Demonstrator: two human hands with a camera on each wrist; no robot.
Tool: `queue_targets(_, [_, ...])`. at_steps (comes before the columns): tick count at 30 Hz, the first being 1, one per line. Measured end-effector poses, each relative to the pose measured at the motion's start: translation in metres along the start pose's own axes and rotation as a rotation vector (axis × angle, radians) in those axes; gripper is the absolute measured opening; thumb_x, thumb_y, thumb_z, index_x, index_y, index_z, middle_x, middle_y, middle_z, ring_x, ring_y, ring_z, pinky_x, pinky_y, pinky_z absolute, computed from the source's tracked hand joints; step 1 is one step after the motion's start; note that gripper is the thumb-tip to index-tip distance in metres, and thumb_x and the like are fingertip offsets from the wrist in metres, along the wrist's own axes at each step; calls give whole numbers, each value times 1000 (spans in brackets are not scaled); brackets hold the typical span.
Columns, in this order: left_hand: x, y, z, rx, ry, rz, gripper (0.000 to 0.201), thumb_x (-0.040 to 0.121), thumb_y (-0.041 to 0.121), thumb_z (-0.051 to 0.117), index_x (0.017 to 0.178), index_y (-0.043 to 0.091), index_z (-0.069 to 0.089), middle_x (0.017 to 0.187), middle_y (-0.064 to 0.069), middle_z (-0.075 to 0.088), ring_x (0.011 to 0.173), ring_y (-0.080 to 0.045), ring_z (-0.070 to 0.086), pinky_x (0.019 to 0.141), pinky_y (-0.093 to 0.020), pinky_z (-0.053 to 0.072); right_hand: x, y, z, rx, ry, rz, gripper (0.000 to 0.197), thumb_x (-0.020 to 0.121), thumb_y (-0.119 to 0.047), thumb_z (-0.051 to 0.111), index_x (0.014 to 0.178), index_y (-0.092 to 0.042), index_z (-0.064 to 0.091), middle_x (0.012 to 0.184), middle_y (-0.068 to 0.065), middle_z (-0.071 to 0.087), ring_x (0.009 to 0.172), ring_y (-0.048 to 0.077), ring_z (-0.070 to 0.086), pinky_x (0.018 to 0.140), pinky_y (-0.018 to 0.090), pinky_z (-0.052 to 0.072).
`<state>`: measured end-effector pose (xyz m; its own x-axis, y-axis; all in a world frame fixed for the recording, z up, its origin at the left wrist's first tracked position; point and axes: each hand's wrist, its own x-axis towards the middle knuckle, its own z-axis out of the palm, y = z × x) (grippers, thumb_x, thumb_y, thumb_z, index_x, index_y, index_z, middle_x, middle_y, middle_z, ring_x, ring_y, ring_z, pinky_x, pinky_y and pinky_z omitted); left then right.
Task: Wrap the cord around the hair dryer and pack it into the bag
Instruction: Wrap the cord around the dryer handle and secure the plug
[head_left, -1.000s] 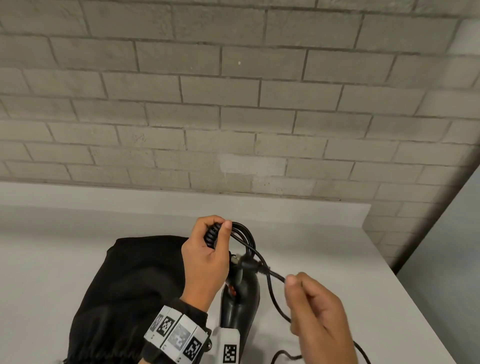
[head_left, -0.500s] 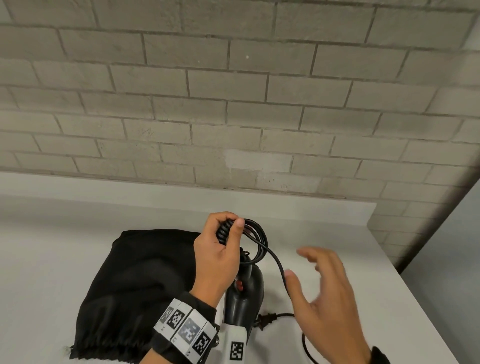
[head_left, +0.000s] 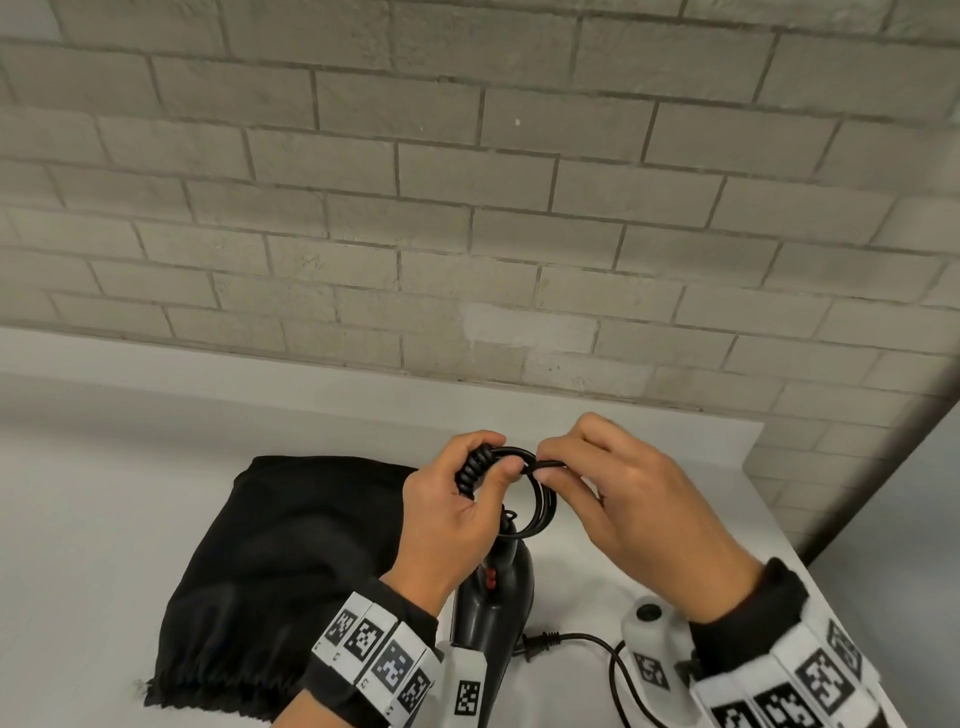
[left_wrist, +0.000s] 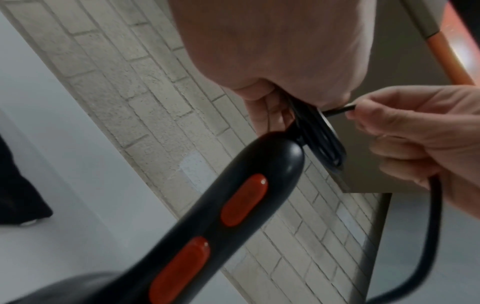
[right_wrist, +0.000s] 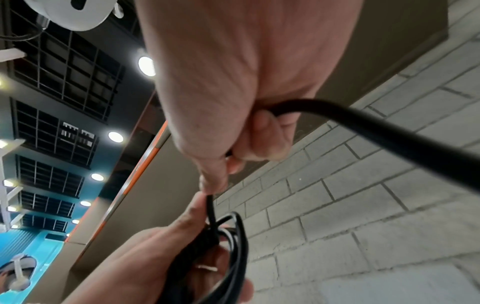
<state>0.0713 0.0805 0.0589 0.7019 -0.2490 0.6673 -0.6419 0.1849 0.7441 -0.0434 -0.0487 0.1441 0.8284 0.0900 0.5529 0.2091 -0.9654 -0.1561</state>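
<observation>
A black hair dryer (head_left: 493, 597) with two red buttons (left_wrist: 244, 200) hangs handle up above the white table, between my wrists. My left hand (head_left: 457, 504) grips the coiled loops of its black cord (head_left: 543, 501) at the top of the handle. My right hand (head_left: 597, 483) pinches the cord just right of the loops, its fingers curled round the strand (right_wrist: 337, 117). The plug (head_left: 537, 642) lies on the table below. The black drawstring bag (head_left: 291, 551) lies flat to the left.
The white table (head_left: 104, 493) runs back to a grey brick wall (head_left: 467, 208). Slack cord (head_left: 618, 680) trails on the table near my right wrist. The table's right edge drops off close to my right arm.
My right hand let go of the cord, swung open, then came up and left and now pinches the cord beside the loops. The plug end dropped onto the table.
</observation>
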Motion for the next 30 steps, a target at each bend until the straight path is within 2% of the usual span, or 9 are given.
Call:
queue_targets(3, [2, 1, -4, 6, -59, 48, 37, 86, 57, 64, 103, 23, 66, 85, 9, 73, 79, -4, 72, 75, -13, 53, 14, 7, -7, 98, -64, -71, 11, 96, -31, 55, 98, -25, 65, 84, -14, 46, 64, 3, 46, 58, 16, 42])
queue_targets(6, [4, 4, -3, -17, -113, 41, 34, 74, 40, 80, 101, 23, 67, 91, 10, 73, 79, -5, 73, 77, -15, 55, 26, 12, -6, 231, -67, -86, 7, 94, -23, 63, 96, -21, 69, 82, -14, 50, 69, -4, 48, 63, 8, 35])
queue_targets(8, [3, 4, -2, -8, -111, 70, 29, 76, 32, 80, 100, 21, 69, 88, 9, 73, 79, -5, 73, 76, -17, 56, 31, 11, -1, 293, -41, -69, 5, 91, -17, 67, 94, -18, 71, 79, -11, 54, 69, -3, 50, 64, 6, 35])
queue_targets(11, [4, 2, -1, -40, -115, 94, 23, 83, 27, 76, 99, 12, 69, 78, 6, 74, 74, -8, 74, 72, -25, 59, 36, 11, 9, 403, 11, 21, 4, 89, -18, 69, 90, -19, 72, 77, -10, 58, 73, 6, 56, 66, 12, 39])
queue_targets(14, [4, 2, -2, -59, -115, 117, 22, 86, 27, 73, 93, 7, 66, 67, 4, 73, 64, -7, 72, 65, -23, 57, 37, 12, 20, 594, 35, 178, 5, 90, -17, 68, 88, -20, 72, 80, -6, 68, 79, 16, 65, 69, 31, 53])
queue_targets(18, [2, 5, -1, -77, -103, 130, 18, 89, 32, 70, 90, 15, 64, 60, 4, 70, 55, -6, 70, 59, -22, 55, 34, 6, 35, 861, 81, 378, 8, 90, -18, 67, 87, -12, 73, 75, 6, 70, 74, 16, 69, 72, 27, 57])
queue_targets(23, [1, 6, 0, -97, -46, 90, 21, 90, 40, 66, 95, 20, 60, 62, 3, 70, 52, -8, 69, 56, -22, 55, 26, 3, 50, 1068, 219, 570, 12, 84, -20, 72, 85, -9, 68, 71, -1, 68, 72, 12, 67, 73, 24, 53])
queue_targets(27, [-1, 6, -1, -119, 7, 42, 35, 88, 41, 67, 109, 23, 46, 61, -3, 69, 45, -11, 65, 51, -22, 52, 17, 1, 56, 1077, 157, 622, 19, 87, -24, 68, 81, -5, 69, 72, 1, 71, 70, 10, 67, 71, 22, 51])
queue_targets(30, [-1, 4, -3, -66, 22, 53, 24, 91, 34, 64, 107, 19, 56, 63, 2, 70, 47, -10, 66, 50, -28, 55, 6, 0, 58, 1146, 66, 606, 28, 95, -32, 56, 90, -12, 74, 83, 10, 73, 72, 13, 63, 71, 24, 47])
